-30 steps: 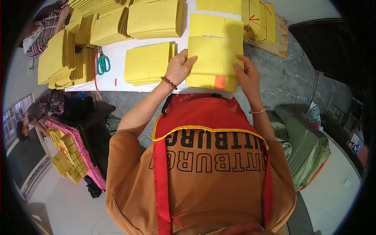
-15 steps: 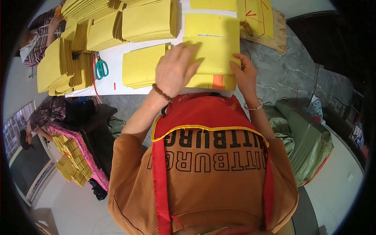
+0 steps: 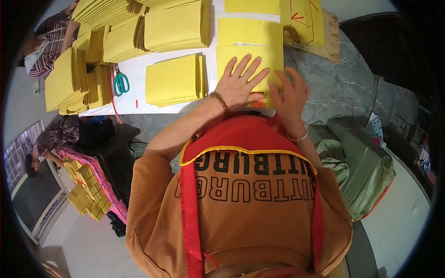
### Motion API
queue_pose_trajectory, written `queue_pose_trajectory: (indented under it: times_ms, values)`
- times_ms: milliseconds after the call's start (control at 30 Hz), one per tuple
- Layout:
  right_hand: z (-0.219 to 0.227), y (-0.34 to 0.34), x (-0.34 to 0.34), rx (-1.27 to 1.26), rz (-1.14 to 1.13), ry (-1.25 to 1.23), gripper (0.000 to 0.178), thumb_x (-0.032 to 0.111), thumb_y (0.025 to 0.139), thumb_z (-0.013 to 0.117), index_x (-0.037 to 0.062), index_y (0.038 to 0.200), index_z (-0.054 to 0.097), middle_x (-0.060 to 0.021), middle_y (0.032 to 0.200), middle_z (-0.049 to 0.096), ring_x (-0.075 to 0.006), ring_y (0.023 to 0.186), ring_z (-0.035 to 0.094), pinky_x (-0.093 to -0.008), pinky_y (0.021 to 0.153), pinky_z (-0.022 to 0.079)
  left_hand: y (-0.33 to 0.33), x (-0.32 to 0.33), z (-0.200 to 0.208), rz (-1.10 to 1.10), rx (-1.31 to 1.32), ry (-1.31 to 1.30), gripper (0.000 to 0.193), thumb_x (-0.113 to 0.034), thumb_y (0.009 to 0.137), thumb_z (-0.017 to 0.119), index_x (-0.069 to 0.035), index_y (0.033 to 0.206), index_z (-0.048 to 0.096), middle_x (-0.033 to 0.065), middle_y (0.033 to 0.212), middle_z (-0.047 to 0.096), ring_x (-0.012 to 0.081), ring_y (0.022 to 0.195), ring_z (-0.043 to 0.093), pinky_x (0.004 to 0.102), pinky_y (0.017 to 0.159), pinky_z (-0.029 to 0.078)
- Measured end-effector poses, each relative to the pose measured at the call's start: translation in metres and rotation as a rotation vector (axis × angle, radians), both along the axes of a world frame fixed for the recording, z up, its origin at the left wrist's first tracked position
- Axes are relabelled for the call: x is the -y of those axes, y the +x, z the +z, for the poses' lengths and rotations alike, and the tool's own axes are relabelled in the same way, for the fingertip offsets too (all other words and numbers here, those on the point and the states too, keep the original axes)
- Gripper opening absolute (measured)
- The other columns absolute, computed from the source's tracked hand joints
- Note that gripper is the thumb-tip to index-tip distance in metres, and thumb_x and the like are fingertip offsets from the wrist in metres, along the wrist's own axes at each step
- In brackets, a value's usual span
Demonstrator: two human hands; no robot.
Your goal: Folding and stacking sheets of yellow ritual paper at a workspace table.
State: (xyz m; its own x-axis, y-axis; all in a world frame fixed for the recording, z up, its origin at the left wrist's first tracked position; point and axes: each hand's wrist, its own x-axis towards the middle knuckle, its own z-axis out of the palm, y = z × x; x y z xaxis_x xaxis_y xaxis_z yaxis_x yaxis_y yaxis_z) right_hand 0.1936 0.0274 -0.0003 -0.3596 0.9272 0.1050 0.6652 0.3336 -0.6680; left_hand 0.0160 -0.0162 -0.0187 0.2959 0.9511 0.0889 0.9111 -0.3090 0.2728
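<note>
Before me lies a stack of yellow paper sheets (image 3: 248,55) on the white tabletop. Spread flat over its near part is my left hand (image 3: 238,85), palm down, with a beaded bracelet at the wrist. At the stack's right edge, my right hand (image 3: 292,95) is raised with its fingers apart, somewhat blurred and holding nothing visible. Part of an orange-red patch (image 3: 258,104) shows near the left thumb, at the stack's near edge. To the left sits a smaller pile of folded yellow paper (image 3: 171,78), touched by neither hand.
Teal-handled scissors (image 3: 121,83) and a red cord (image 3: 112,99) lie left on the white table (image 3: 160,109). Tall yellow bundles (image 3: 174,28) fill the back left. A tied yellow bundle (image 3: 303,23) rests on a wooden board (image 3: 331,37) at right. Two other people are at left.
My left hand has moved right, from the stack's left edge onto its near part, fingers now spread. My right hand has shifted slightly down and lifted its fingers off the right edge.
</note>
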Motion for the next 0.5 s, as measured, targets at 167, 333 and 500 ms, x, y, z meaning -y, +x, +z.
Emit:
queue_pose_trajectory:
  times_ms: [167, 333, 500]
  values:
    - [-0.014, 0.014, 0.026, 0.303, 0.438, 0.223, 0.053, 0.039, 0.084, 0.056, 0.0107, 0.128, 0.048, -0.0063, 0.141, 0.036, -0.0261, 0.13, 0.032, -0.0608, 0.102, 0.015, -0.004, 0.0, 0.001, -0.013, 0.016, -0.011, 0.071, -0.05, 0.082, 0.054, -0.016, 0.14, 0.032, 0.011, 0.145, 0.028, 0.0312, 0.134, 0.023, 0.0496, 0.108, 0.016]
    - [-0.021, 0.016, 0.027, 0.297, 0.457, 0.151, 0.055, 0.04, 0.087, 0.051, 0.0097, 0.132, 0.042, -0.0079, 0.143, 0.033, -0.0277, 0.134, 0.027, -0.0615, 0.103, 0.013, -0.013, 0.001, 0.008, -0.07, 0.132, 0.021, 0.069, -0.039, 0.079, 0.061, -0.008, 0.136, 0.036, 0.0137, 0.141, 0.033, 0.0319, 0.13, 0.028, 0.0468, 0.106, 0.021]
    - [-0.023, 0.02, 0.021, 0.176, 0.469, 0.068, 0.053, 0.035, 0.089, 0.051, 0.0082, 0.133, 0.042, -0.0104, 0.143, 0.034, -0.0291, 0.134, 0.027, -0.0564, 0.105, 0.016, -0.007, 0.005, 0.005, -0.065, 0.094, 0.122, 0.059, -0.03, 0.077, 0.062, -0.005, 0.128, 0.046, 0.0154, 0.131, 0.042, 0.0311, 0.115, 0.042, 0.0428, 0.094, 0.034]
